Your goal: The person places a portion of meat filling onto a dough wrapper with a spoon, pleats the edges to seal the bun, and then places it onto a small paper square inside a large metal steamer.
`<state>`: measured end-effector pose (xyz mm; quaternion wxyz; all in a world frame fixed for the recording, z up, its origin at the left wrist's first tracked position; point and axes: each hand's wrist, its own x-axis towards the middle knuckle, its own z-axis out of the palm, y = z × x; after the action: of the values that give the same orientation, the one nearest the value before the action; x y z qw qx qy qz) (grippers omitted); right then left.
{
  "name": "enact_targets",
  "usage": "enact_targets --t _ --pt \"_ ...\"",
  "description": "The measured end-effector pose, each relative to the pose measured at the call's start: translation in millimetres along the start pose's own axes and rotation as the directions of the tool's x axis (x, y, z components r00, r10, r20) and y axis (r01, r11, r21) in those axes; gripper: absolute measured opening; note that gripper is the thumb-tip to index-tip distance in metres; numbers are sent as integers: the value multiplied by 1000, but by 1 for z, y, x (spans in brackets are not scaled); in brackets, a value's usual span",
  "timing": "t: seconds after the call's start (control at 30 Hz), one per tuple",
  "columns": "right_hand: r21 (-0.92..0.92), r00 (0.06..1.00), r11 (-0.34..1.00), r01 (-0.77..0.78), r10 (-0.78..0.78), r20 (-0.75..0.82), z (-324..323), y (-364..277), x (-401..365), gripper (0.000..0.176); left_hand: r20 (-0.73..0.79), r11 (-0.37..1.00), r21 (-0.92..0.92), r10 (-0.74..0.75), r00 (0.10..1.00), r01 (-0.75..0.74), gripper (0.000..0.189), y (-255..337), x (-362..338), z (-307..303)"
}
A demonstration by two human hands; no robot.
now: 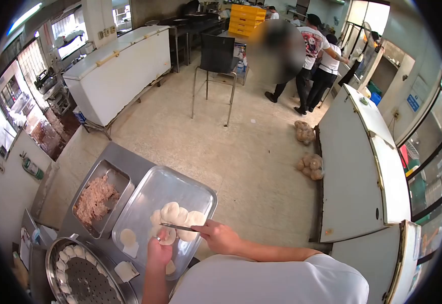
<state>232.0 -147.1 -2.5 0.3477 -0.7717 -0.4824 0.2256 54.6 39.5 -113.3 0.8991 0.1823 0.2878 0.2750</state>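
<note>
My left hand is closed round a round dough wrapper with some pinkish filling on it, above the metal tray. My right hand grips a flat metal spatula, whose blade reaches over the wrapper. Pale round dough pieces lie in a cluster on the tray just beyond both hands. One flat wrapper rests at the tray's left side. Left of the tray, a deep metal pan holds ground meat filling.
A round perforated steamer with dumplings along its edge stands at the lower left. White chest freezers line the right side. A black chair, filled bags and several people are farther back.
</note>
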Motion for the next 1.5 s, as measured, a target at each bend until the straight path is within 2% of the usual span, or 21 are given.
enact_targets --t 0.07,0.13,0.17,0.23,0.3,0.37,0.47,0.53,0.6,0.73,0.8,0.87,0.9,0.97,1.1,1.2,1.3,1.4,1.5 --pt "54 995 996 69 -65 -78 -2 14 11 39 -31 1000 -30 4 1000 -5 36 -1 -12 6" --pt "88 985 985 151 -143 -94 -2 23 24 37 -108 998 18 61 992 -59 36 -5 -14 12" --pt "99 979 975 197 -190 -77 -7 29 31 36 -169 994 33 109 980 -104 36 -7 -17 12" --pt "126 958 950 286 -287 -13 -11 38 49 33 -148 987 67 152 977 -144 38 -13 -21 9" --pt "150 935 929 337 -350 66 -11 42 68 31 -166 986 -41 152 974 -161 37 -22 -23 0" --pt "170 914 917 362 -385 131 -10 30 88 29 -283 965 -170 148 948 -201 34 -32 -26 2" --pt "215 889 897 387 -425 173 -10 -2 115 26 -282 959 -168 174 944 -227 39 -23 -49 30" --pt "213 841 844 492 -524 133 -5 -21 141 28 -243 956 -176 188 952 -234 42 -23 -48 12" --pt "204 812 809 552 -577 87 3 -43 168 29 -212 952 -182 207 955 -246 43 -16 -47 1" --pt "-97 769 763 639 -627 124 32 -93 231 30 -149 951 -186 221 964 -247 43 10 -45 -12" --pt "-298 749 689 661 -631 203 59 -111 262 30 -131 958 -178 205 970 -226 41 20 -46 -22" --pt "-420 731 600 680 -597 331 95 -125 291 30 -137 962 -169 194 971 -216 37 27 -47 -32" --pt "-475 722 547 690 -572 390 111 -132 303 30 -186 967 -163 163 969 -194 35 29 -46 -36" --pt "-558 693 421 715 -532 486 142 -151 319 23 -281 977 -154 99 954 -147 31 32 -44 -44" --pt "-598 603 195 777 -504 619 205 -149 345 21 -205 968 -205 101 974 -144 26 26 -40 -70" --pt "-571 573 170 803 -482 663 214 -151 344 15 -178 958 -251 91 980 -135 28 29 -41 -78" --pt "-558 654 346 754 -323 684 192 -174 340 15 -168 953 -275 80 982 -125 30 36 -44 -84" --pt "-616 713 361 700 -294 637 190 -172 351 17 -142 948 -291 87 986 -126 31 38 -51 -86" --pt "-610 731 422 671 -234 641 189 -177 347 18 -137 950 -287 89 987 -126 32 48 -53 -85"
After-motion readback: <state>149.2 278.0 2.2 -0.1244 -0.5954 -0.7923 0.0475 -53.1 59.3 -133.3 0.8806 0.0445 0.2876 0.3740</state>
